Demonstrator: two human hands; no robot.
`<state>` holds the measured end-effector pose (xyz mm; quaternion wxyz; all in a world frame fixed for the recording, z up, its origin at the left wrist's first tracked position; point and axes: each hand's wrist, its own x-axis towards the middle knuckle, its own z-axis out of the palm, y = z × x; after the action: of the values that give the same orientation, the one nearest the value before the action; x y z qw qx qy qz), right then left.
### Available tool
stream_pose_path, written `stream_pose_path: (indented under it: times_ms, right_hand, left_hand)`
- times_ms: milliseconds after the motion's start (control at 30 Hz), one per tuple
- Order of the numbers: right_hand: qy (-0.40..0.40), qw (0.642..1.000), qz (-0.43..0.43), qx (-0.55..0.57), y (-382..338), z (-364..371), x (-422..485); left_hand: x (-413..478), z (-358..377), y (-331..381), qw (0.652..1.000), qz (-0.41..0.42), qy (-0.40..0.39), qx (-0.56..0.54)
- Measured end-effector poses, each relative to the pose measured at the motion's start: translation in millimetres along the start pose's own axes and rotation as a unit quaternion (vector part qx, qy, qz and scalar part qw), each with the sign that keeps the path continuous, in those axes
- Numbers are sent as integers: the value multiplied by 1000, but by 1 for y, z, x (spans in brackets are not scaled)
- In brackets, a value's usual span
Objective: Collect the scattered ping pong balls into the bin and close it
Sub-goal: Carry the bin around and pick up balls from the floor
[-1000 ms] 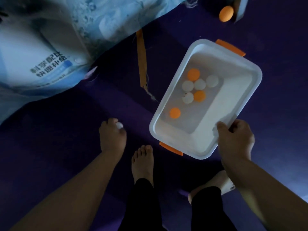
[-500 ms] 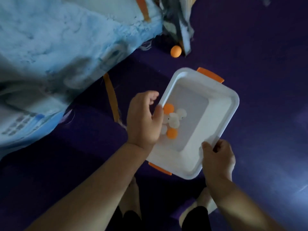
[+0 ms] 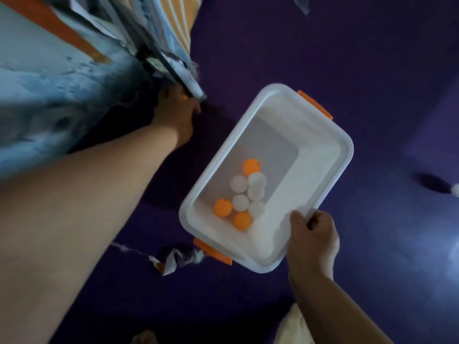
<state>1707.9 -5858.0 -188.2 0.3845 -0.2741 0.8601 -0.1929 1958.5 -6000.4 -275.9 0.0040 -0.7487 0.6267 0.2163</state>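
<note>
A white bin point(image 3: 345, 155) with orange latches sits open and tilted above the purple floor. Several white and orange ping pong balls point(image 3: 239, 203) lie clustered at its near end. My right hand point(image 3: 313, 242) grips the bin's near right rim, thumb inside the wall. My left hand point(image 3: 176, 115) reaches far left to the foot of the woven sacks, fingers curled over an orange ball point(image 3: 183, 97); only a sliver of that ball shows. No lid is in view.
Blue-and-white woven sacks point(image 3: 62, 95) fill the upper left, their torn edge just above my left hand. A torn scrap point(image 3: 173, 259) lies by the bin's near latch. A small white object point(image 3: 455, 189) sits at the right edge.
My left hand left the bin, where it dropped a white ball, and reached forward-left to the orange ball by the sacks. The view moved forward; the bin stays in my right hand.
</note>
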Motion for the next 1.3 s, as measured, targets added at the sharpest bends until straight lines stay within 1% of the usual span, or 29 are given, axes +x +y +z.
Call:
stream_pose_path:
  times_ms: [133,200,300,367,400,467,500,533,567,600,633,700,800,867,900,933,1000,1033,1100,1167,1200,1300]
  right_hand:
    - [-2,1000,6,24,-1,1,7]
    - [-4,1000,11,22,-1,-1,8]
    - [-7,999,24,25,-2,-5,6]
    - [-6,1000,23,15,-2,-8,3]
    - [-3,1000,20,8,-2,-10,2]
    - [1,1000,14,-8,-5,-17,-2]
    - [2,1000,12,-14,-8,-21,-4]
    - [2,1000,11,-19,-11,-26,-6]
    - [2,1000,10,-26,-14,-32,-9]
    - [0,999,9,-33,-18,-38,-11]
    - [-4,999,10,-40,-21,-45,-13]
    - [-10,998,13,-53,-30,-61,-19]
    - [-13,998,14,-55,-43,-88,-28]
    - [-7,999,20,-47,-52,-108,-34]
    - [-2,999,22,-46,-56,-118,-37]
    - [2,999,25,-41,-60,-129,-39]
    - [10,999,31,-29,-66,-151,-44]
    - [14,999,32,-25,-69,-163,-47]
    - [18,999,28,-17,-74,-189,-50]
    - [19,999,29,-16,-80,-216,-50]
    - [20,999,36,-19,-83,-230,-49]
    - [22,998,53,-17,-89,-273,-38]
  left_hand:
    - [9,-3,-9,998,-50,6,35]
    - [9,-2,-19,997,-69,-5,28]
    - [0,2,-25,997,-71,-16,13]
    - [-13,0,-20,997,-71,2,-14]
    - [-23,-4,-17,998,-58,14,-13]
    - [-47,-20,-6,995,-60,62,-55]
    - [-62,-29,0,991,-38,102,-71]
    - [-79,-39,7,991,12,121,-58]
    - [-95,-49,14,987,75,131,-46]
    - [-110,-59,21,981,129,134,-59]
    - [-123,-69,29,975,167,131,-70]
    - [-147,-88,51,963,230,117,-74]
    - [-178,-109,87,950,302,48,-62]
    - [-190,-123,107,940,338,7,-53]
    - [-193,-130,117,940,338,3,-57]
    - [-196,-139,128,947,314,11,-69]
    - [-202,-155,151,971,218,37,-96]
    - [-205,-165,165,979,172,34,-99]
    - [-211,-183,198,990,103,-24,-98]
    - [-209,-196,230,990,34,-109,-85]
    - [-206,-201,246,988,14,-131,-77]
    - [-200,-214,293,985,-9,-142,-99]
